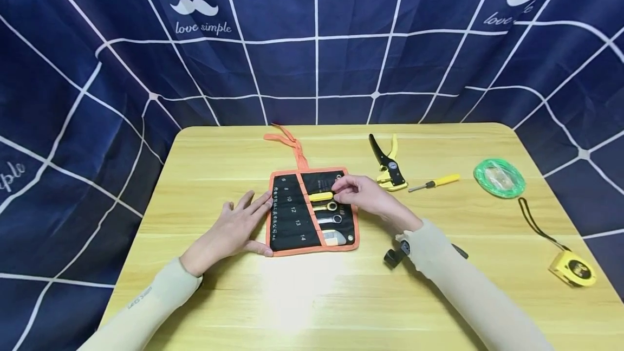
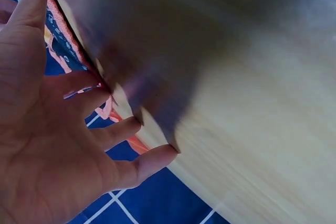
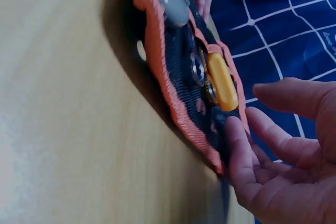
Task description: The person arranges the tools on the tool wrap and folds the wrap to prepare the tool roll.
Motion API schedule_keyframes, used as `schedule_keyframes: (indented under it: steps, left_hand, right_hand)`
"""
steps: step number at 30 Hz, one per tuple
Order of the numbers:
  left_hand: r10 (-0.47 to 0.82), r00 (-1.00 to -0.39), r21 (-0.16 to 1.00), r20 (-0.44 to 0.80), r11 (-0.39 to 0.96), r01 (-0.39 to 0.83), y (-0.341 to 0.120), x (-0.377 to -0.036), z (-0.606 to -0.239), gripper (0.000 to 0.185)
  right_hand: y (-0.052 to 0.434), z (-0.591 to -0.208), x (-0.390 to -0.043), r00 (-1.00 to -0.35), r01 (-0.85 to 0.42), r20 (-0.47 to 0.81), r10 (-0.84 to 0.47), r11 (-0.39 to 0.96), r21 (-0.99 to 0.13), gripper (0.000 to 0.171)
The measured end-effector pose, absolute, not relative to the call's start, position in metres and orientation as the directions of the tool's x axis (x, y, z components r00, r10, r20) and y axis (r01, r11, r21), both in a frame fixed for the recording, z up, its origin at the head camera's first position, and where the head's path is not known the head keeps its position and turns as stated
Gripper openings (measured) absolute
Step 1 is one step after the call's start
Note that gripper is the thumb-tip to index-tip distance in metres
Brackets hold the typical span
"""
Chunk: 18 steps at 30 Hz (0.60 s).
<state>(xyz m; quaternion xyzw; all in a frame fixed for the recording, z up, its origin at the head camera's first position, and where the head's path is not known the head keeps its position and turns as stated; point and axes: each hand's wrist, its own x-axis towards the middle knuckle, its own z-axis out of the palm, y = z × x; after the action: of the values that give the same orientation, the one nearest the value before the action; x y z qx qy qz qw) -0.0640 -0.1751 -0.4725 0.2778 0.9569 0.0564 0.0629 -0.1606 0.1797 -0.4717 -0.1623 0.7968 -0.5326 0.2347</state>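
Pale sleeves (image 1: 146, 303) nearest. Left hand (image 1: 234, 227), fingers spread against the edge of the soft tool pouch (image 1: 285, 234) on the tabletop (image 1: 219, 150); right hand (image 1: 364, 195), fingers parted beside the yellow handle (image 1: 320, 197) slotted into the pouch. Looks light, stiff, smooth; probably best pinched at its exposed end. Printed across the pouch: 6, 8, 10, 12, 13, 14; on the backdrop (image 1: 278, 10), "love simple".

The left of the hands (image 2: 60, 127), fingers spread, touches the pale wooden table (image 2: 257, 124) beside the orange-edged dark pouch (image 2: 64, 30).
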Motion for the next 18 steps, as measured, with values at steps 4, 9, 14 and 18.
schedule_keyframes:
  steps: [4, 9, 14, 18]
  left_hand:
    - [0.542, -0.835, 0.134, -0.089, 0.838, 0.530, -0.176, -0.066, -0.469, 0.122]
    - [0.550, -0.831, 0.129, -0.086, 0.833, 0.538, -0.176, -0.067, -0.467, 0.123]
    - [0.548, -0.832, 0.119, -0.086, 0.835, 0.537, -0.176, -0.066, -0.467, 0.123]
    - [0.548, -0.832, 0.124, -0.089, 0.835, 0.536, -0.174, -0.065, -0.468, 0.123]
  right_hand:
    - [0.188, -0.462, -0.156, -0.851, -0.023, -0.172, -0.496, 0.362, -0.932, 0.026]
    - [0.207, -0.448, -0.152, -0.886, -0.042, -0.151, -0.438, 0.401, -0.915, 0.029]
    - [0.230, -0.430, -0.145, -0.910, 0.010, -0.149, -0.387, 0.338, -0.941, 0.034]
    - [0.251, -0.417, -0.139, -0.924, 0.021, -0.135, -0.358, 0.304, -0.952, 0.033]
